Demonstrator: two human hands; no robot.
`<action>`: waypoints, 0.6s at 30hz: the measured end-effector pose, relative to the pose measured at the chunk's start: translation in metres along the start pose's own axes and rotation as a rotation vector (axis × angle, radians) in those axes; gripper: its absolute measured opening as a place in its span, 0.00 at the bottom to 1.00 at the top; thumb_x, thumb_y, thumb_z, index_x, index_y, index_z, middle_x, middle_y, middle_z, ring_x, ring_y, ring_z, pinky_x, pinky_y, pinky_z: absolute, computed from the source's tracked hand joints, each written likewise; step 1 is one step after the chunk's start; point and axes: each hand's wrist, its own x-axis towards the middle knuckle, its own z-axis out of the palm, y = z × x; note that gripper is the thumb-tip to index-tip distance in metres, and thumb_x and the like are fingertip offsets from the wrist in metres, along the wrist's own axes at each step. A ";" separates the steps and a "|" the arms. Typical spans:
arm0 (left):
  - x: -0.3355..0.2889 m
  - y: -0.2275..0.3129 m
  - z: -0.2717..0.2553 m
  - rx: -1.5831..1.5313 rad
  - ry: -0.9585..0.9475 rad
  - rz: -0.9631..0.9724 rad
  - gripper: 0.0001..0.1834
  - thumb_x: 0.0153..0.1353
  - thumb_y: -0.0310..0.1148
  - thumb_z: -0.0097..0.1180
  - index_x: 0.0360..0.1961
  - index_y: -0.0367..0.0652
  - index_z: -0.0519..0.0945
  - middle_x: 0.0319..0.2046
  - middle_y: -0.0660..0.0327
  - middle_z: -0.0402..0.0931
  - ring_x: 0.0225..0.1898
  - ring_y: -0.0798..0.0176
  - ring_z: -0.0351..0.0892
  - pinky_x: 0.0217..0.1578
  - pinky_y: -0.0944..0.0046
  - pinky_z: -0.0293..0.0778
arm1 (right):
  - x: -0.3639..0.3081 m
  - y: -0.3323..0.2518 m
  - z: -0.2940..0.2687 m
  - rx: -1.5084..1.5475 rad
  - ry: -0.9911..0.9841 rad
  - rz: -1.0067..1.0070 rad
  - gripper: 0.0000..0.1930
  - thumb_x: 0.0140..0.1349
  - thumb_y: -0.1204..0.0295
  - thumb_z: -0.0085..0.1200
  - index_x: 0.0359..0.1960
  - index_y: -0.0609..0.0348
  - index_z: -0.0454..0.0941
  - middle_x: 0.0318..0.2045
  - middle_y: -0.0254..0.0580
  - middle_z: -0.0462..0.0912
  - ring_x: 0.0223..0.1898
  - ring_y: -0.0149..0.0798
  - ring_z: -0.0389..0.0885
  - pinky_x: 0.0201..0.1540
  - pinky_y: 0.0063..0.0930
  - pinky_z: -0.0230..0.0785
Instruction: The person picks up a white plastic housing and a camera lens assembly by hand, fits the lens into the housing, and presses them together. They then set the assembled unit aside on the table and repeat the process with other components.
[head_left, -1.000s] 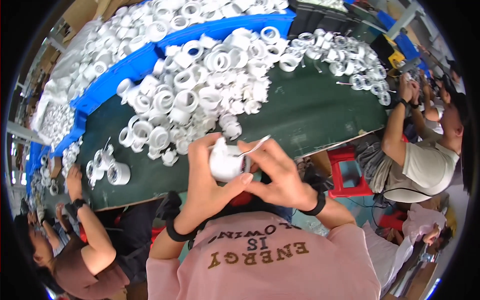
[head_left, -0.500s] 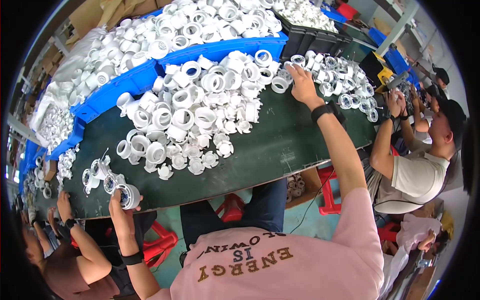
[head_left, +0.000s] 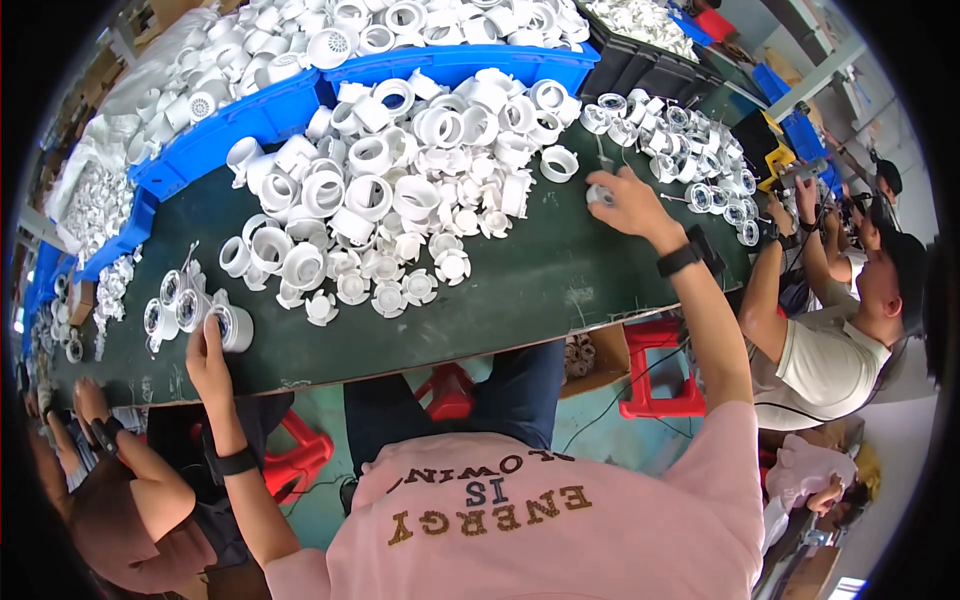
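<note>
Head view: I see the left hand (head_left: 210, 362) and right hand (head_left: 635, 207) well apart at a green bench (head_left: 520, 275).
Left arm: reaches forward from the lower edge, fingers pointing away from the body.
Left fingertips: touching a white cylinder (head_left: 240, 330) near the bench's front edge; I cannot tell whether they grip it.
Right arm: stretched farther forward, hand bent inward to the left.
Right fingers: closed on a small round part (head_left: 600, 194), blurred on my feed.
Between the hands: white rings (head_left: 369, 197) and petalled caps (head_left: 389, 298), heaped.
Beyond the right hand: a pile of clear wired parts (head_left: 705, 165).
</note>
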 end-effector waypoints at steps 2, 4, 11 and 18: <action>-0.005 0.026 0.010 0.239 0.235 0.227 0.16 0.64 0.36 0.55 0.42 0.31 0.78 0.36 0.58 0.77 0.37 0.68 0.72 0.40 0.67 0.67 | -0.020 -0.014 -0.009 0.034 0.135 0.136 0.20 0.52 0.68 0.59 0.48 0.53 0.71 0.38 0.52 0.73 0.34 0.48 0.79 0.38 0.35 0.73; -0.033 0.091 0.040 0.103 0.280 0.399 0.11 0.58 0.28 0.59 0.41 0.35 0.76 0.37 0.56 0.74 0.36 0.59 0.70 0.41 0.62 0.67 | -0.029 -0.039 -0.013 0.316 0.119 0.201 0.18 0.54 0.71 0.58 0.46 0.55 0.69 0.37 0.48 0.74 0.34 0.42 0.79 0.38 0.31 0.74; -0.091 0.177 0.159 0.083 -0.393 0.867 0.26 0.47 0.31 0.64 0.49 0.38 0.74 0.47 0.50 0.70 0.46 0.46 0.71 0.45 0.52 0.67 | -0.025 -0.149 0.040 1.109 0.179 -0.104 0.18 0.55 0.70 0.64 0.33 0.55 0.61 0.48 0.49 0.77 0.50 0.37 0.74 0.51 0.30 0.67; -0.079 0.172 0.209 0.116 -0.393 0.954 0.18 0.47 0.31 0.64 0.40 0.38 0.76 0.36 0.54 0.67 0.38 0.50 0.69 0.38 0.52 0.67 | -0.004 -0.076 0.053 0.587 0.362 0.234 0.19 0.56 0.65 0.64 0.27 0.58 0.63 0.27 0.35 0.73 0.27 0.27 0.65 0.29 0.23 0.62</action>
